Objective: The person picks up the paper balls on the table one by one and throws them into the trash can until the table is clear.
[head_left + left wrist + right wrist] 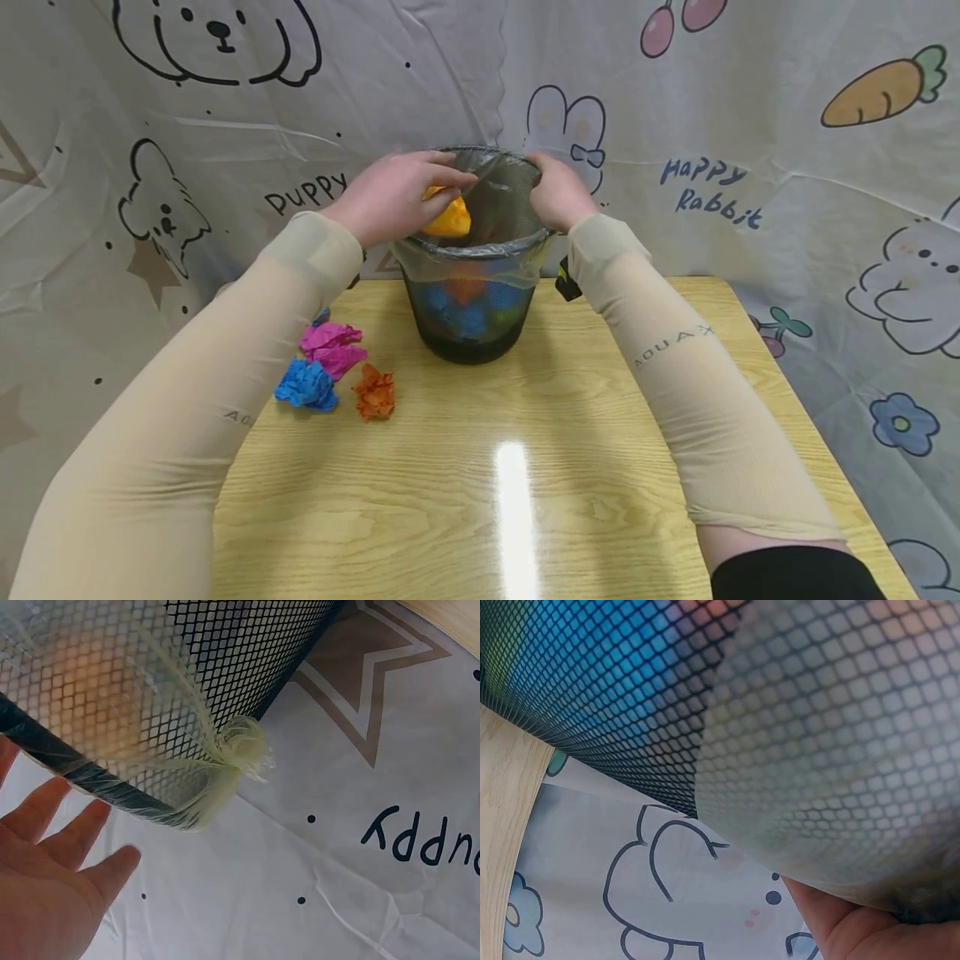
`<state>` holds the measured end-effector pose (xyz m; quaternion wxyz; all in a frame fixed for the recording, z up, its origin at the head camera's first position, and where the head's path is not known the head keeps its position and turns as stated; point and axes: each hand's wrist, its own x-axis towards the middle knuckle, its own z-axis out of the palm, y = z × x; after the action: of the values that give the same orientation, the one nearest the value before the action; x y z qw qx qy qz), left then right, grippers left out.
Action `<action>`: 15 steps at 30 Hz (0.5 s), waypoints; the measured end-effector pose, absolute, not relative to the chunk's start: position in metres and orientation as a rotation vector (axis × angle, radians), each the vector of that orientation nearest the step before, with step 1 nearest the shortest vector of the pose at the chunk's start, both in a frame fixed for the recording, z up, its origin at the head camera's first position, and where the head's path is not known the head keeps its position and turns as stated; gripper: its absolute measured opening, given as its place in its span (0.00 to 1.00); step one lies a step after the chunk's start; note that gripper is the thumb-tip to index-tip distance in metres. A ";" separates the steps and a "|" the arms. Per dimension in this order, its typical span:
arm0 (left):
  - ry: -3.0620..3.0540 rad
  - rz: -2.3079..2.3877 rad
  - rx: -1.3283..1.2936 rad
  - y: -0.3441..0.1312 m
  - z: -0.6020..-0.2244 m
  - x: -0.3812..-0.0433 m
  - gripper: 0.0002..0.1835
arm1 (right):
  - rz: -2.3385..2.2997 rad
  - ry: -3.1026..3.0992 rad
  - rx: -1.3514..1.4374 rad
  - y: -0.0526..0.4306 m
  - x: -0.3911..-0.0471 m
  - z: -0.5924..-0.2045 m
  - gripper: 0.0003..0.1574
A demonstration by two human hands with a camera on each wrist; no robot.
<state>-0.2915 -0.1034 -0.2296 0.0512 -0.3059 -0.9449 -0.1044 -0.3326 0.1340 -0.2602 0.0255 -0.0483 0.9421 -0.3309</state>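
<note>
A black mesh trash bin (472,346) with a clear yellowish liner (510,265) stands on the wooden table (480,467). My right hand (558,193) grips its rim on the right; the right wrist view shows part of that hand (855,922) against the lined mesh. Over the bin's left rim reaches my left hand (405,196), its fingers straight and spread in the left wrist view. Just under those fingers, inside the mouth, is a yellow-orange crumpled paper ball (452,220). Blue and orange paper balls show through the mesh lower down.
Left of the bin lie a pink crumpled paper (333,348), a blue one (307,386) and an orange one (374,392). Another bit of blue paper (322,317) shows behind the pink. A printed cloth (660,108) hangs close behind the table.
</note>
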 end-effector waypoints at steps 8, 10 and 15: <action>-2.880 -0.253 -0.913 -0.111 -0.228 -0.291 0.31 | -1.010 2.920 -0.157 0.134 -0.332 -0.260 0.42; -2.883 -0.254 -0.910 -0.114 -0.228 -0.291 0.34 | -1.012 2.919 -0.154 0.134 -0.332 -0.260 0.42; -2.926 -0.236 -0.893 -0.121 -0.227 -0.288 0.38 | -1.027 2.908 -0.141 0.133 -0.332 -0.260 0.43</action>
<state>-0.2876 -0.1214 -0.2269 0.0366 -0.2907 -0.9530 -0.0768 -0.3317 0.1334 -0.2599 0.0273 -0.0457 0.9416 -0.3325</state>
